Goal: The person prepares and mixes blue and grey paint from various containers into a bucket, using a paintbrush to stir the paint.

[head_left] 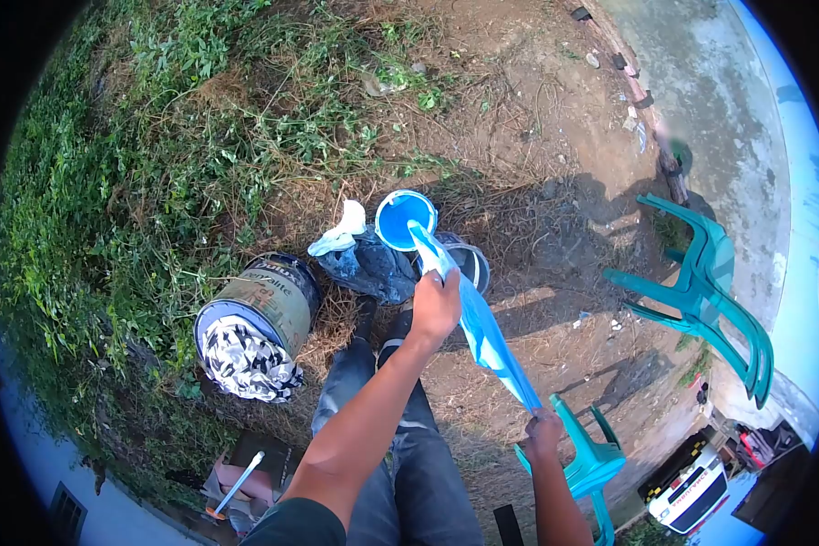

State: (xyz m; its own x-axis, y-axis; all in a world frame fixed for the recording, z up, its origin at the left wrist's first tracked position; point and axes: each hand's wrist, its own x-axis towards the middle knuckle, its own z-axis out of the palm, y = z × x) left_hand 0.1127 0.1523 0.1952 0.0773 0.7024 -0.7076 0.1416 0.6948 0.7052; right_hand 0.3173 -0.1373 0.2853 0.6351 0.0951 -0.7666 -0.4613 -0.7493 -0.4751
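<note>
A long light-blue cloth (482,329) with whitish patches stretches diagonally between my hands. My left hand (438,304) is closed around its upper part, near a round container (379,221) with bright blue inside. The cloth's top end overlaps that container's rim. Lower and to the right, my right hand (544,431) grips the other end, beside a green plastic chair. A second bucket (476,264), partly hidden by the cloth and my left hand, stands by my feet. Left of the container lie a dark blue-grey stained bundle (378,268) and a white piece (344,226).
A large paint bucket (278,296) leans at left, a black-and-white patterned cloth (246,358) at its mouth. Green plastic chairs (701,282) stand at right, one (587,458) nearer me. Weeds (182,182) cover the left; a log (642,96) edges concrete (719,100).
</note>
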